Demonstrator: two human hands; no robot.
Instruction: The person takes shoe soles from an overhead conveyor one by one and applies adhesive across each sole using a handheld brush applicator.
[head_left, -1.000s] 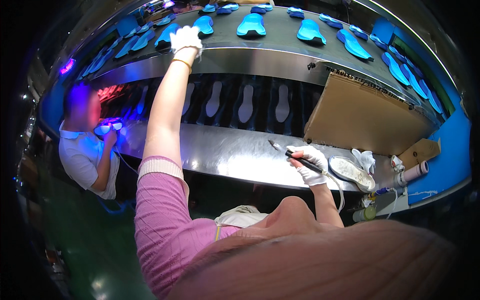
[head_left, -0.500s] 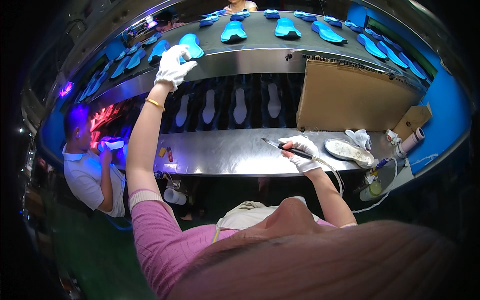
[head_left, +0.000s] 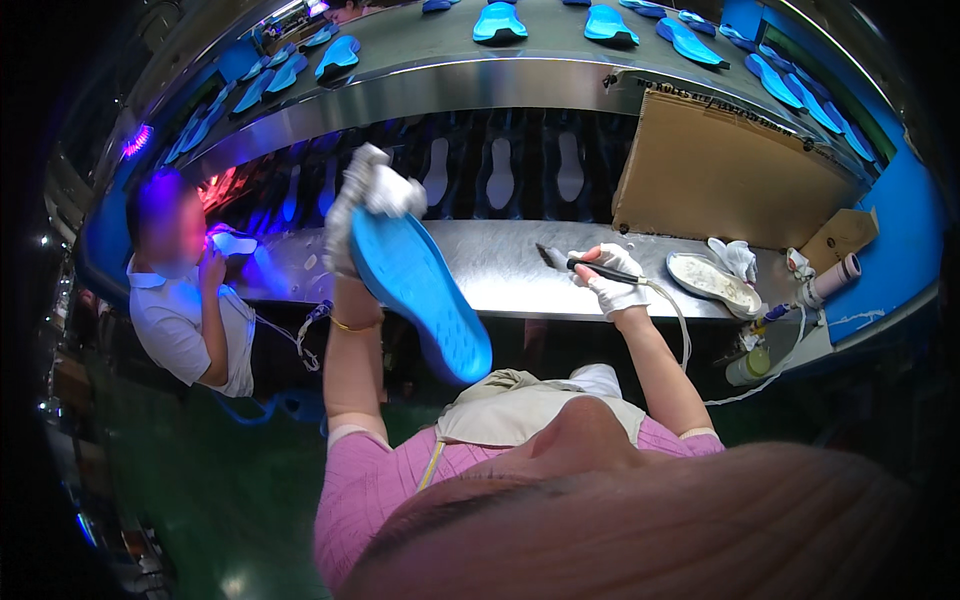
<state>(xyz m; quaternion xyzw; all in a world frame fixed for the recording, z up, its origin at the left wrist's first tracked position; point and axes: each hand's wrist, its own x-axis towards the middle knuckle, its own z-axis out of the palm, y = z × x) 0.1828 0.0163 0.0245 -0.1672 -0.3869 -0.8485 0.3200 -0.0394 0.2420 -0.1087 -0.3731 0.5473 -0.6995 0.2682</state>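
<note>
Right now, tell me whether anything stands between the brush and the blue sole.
Nothing visible does: only the metal bench shows between the brush in the right hand and the blue sole in the left hand.

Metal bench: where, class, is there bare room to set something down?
The bench looks bare between the held blue sole and the brush; its right end is crowded, with a shallow tray and crumpled white cloth.

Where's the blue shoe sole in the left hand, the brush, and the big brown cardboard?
Blue shoe sole (head_left: 420, 290): head view, middle of its face.
Brush (head_left: 603, 269): head view, its black handle.
Brown cardboard (head_left: 738, 172): head view, middle of its front.
</note>
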